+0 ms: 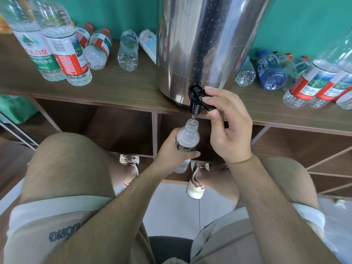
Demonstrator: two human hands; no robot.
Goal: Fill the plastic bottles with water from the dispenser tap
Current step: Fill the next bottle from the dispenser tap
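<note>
I'm watching the left hand [172,149] wrapping its fingers around an uncapped plastic bottle [187,139], holding it upright with its mouth just under the black tap [196,100] of the steel dispenser [205,44]. The right hand [230,126] is pinching the tap's lever between thumb and forefinger, and water is running into the bottle. Other bottles [127,52] are lying along the wooden shelf [123,86].

Teal wall [297,23], brown wooden shelf unit [118,86], pale tiled floor [171,206].
</note>
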